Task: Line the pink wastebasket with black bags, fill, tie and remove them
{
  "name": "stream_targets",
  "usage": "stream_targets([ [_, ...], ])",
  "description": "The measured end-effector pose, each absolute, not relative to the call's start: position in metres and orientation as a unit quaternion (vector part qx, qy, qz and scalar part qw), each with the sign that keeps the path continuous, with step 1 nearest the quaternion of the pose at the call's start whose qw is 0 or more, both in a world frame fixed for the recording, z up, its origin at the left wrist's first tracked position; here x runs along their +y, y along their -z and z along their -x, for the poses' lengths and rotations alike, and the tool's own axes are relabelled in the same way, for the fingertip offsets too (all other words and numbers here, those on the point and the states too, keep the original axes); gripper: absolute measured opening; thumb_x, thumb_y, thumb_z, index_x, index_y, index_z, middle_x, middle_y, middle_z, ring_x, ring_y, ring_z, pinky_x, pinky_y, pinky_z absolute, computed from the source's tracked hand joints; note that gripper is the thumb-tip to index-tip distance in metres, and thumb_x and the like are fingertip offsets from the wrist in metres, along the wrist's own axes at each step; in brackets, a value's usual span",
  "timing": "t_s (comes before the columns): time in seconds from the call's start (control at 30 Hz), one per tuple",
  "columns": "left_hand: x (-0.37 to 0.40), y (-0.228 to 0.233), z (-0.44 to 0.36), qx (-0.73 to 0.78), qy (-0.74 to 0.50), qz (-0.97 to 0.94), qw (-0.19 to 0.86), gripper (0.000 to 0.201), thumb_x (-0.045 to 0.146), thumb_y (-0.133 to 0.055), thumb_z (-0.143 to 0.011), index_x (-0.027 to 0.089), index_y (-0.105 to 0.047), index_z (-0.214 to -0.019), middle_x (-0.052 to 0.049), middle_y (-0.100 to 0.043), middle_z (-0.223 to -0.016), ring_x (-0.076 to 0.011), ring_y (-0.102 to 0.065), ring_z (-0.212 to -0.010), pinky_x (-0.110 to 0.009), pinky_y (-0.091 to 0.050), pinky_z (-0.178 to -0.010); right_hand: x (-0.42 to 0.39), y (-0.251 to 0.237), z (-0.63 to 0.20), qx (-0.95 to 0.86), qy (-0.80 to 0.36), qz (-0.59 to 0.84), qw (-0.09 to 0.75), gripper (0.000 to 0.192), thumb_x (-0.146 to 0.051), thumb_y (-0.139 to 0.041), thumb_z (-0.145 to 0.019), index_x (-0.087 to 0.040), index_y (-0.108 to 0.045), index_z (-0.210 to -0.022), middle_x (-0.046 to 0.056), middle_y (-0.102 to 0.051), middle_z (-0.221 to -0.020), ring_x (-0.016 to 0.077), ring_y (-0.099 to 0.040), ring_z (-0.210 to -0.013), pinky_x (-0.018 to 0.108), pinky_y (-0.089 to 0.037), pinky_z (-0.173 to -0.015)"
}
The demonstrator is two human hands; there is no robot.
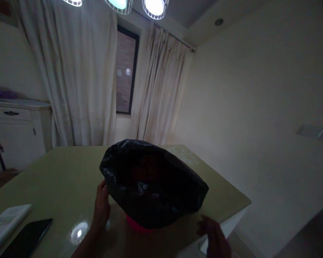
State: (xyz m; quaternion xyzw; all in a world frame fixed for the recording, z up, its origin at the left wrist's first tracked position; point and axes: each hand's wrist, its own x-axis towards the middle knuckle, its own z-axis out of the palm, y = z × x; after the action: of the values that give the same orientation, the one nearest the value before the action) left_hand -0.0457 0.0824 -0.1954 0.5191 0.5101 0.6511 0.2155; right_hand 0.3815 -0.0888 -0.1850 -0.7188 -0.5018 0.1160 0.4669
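A black plastic bag (156,204) stands on the table with its wide mouth gaping toward me. It is fitted over a red container (137,224), of which only a low strip shows beneath the bag. Inside the mouth a dim reddish patch is visible, too dark to make out. At the bag's left edge, my left hand (101,208) grips the plastic, its fingertips partly hidden behind it. Just off the bag's lower right side is my right hand (214,233), apart from the plastic, with loosely spread fingers that are dark and slightly blurred.
The pale green glossy table (70,172) ends at a right edge near the wall. A black phone (28,238) and a white flat box (8,222) lie at front left. Behind are curtains (83,79) and a white cabinet (18,129).
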Motion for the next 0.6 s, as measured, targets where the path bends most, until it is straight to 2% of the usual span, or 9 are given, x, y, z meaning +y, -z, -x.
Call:
stream_targets([
  [0.03, 0.081, 0.194, 0.042, 0.508, -0.669, -0.491, 0.231, 0.063, 0.073, -0.035, -0.107, 0.027, -0.057, -0.144, -0.014, -0.064, -0.146, -0.04, -0.06, -0.141, -0.062, -0.048, -0.12, -0.073, 0.15, -0.388, -0.476, -0.097, 0.692, 0.534, 0.067, -0.07, -0.039, -0.11, -0.018, -0.074, -0.132, 0.014, -0.079, -0.102, 0.0262, -0.076, -0.095, 0.036, -0.063, -0.089],
  [0.1, 0.074, 0.191, 0.032, 0.492, -0.672, -0.5, 0.238, 0.072, 0.078, -0.039, -0.103, 0.024, -0.056, -0.149, -0.016, -0.064, -0.149, -0.0415, -0.057, -0.145, -0.062, -0.046, -0.123, -0.037, 0.079, -0.395, -0.484, -0.068, 0.618, 0.615, 0.067, -0.074, -0.056, -0.102, -0.013, -0.076, -0.121, 0.015, -0.078, -0.101, 0.0224, -0.073, -0.083, 0.033, -0.062, -0.08],
  [0.17, 0.067, 0.192, 0.024, 0.478, -0.664, -0.527, 0.231, 0.078, 0.081, -0.039, -0.101, 0.025, -0.055, -0.153, -0.017, -0.063, -0.151, -0.0428, -0.055, -0.148, -0.062, -0.045, -0.124, -0.001, 0.022, -0.392, -0.545, -0.148, 0.566, 0.6, 0.069, -0.073, -0.068, -0.094, -0.011, -0.077, -0.123, 0.017, -0.079, -0.112, 0.0222, -0.075, -0.092, 0.032, -0.062, -0.081],
  [0.23, 0.061, 0.195, 0.021, 0.473, -0.648, -0.555, 0.22, 0.082, 0.084, -0.038, -0.098, 0.026, -0.056, -0.154, -0.018, -0.063, -0.152, -0.0447, -0.054, -0.15, -0.063, -0.045, -0.125, 0.032, -0.011, -0.382, -0.574, -0.246, 0.546, 0.559, 0.069, -0.068, -0.071, -0.094, -0.01, -0.076, -0.13, 0.018, -0.079, -0.121, 0.0216, -0.077, -0.095, 0.031, -0.061, -0.079],
  [0.33, 0.058, 0.2, 0.023, 0.477, -0.619, -0.584, 0.221, 0.085, 0.089, -0.038, -0.095, 0.029, -0.059, -0.151, -0.018, -0.068, -0.143, -0.0488, -0.057, -0.146, -0.068, -0.046, -0.122, 0.064, -0.022, -0.361, -0.604, -0.305, 0.528, 0.513, 0.053, -0.051, -0.076, -0.093, -0.008, -0.081, -0.123, 0.016, -0.083, -0.117, 0.0205, -0.077, -0.096, 0.032, -0.061, -0.083],
  [0.43, 0.057, 0.202, 0.026, 0.483, -0.602, -0.59, 0.237, 0.086, 0.09, -0.04, -0.093, 0.029, -0.059, -0.151, -0.019, -0.071, -0.139, -0.0503, -0.057, -0.146, -0.07, -0.046, -0.121, 0.078, -0.014, -0.346, -0.653, -0.295, 0.493, 0.494, 0.038, -0.033, -0.084, -0.085, -0.006, -0.084, -0.112, 0.014, -0.085, -0.104, 0.0196, -0.077, -0.088, 0.03, -0.061, -0.081],
  [0.5, 0.057, 0.203, 0.025, 0.474, -0.599, -0.595, 0.251, 0.088, 0.09, -0.043, -0.093, 0.028, -0.057, -0.154, -0.019, -0.069, -0.146, -0.0503, -0.055, -0.149, -0.069, -0.046, -0.122, 0.082, -0.009, -0.342, -0.668, -0.272, 0.489, 0.491, 0.039, -0.028, -0.082, -0.083, -0.003, -0.083, -0.112, 0.013, -0.085, -0.097, 0.0177, -0.075, -0.079, 0.028, -0.06, -0.077],
  [0.6, 0.057, 0.204, 0.02, 0.45, -0.6, -0.601, 0.276, 0.087, 0.084, -0.048, -0.096, 0.026, -0.049, -0.161, -0.019, -0.061, -0.16, -0.0479, -0.053, -0.152, -0.064, -0.049, -0.121, 0.088, -0.005, -0.342, -0.648, -0.251, 0.516, 0.501, 0.04, -0.032, -0.08, -0.08, -0.002, -0.083, -0.107, 0.011, -0.083, -0.087, 0.0166, -0.071, -0.074, 0.028, -0.057, -0.074],
])
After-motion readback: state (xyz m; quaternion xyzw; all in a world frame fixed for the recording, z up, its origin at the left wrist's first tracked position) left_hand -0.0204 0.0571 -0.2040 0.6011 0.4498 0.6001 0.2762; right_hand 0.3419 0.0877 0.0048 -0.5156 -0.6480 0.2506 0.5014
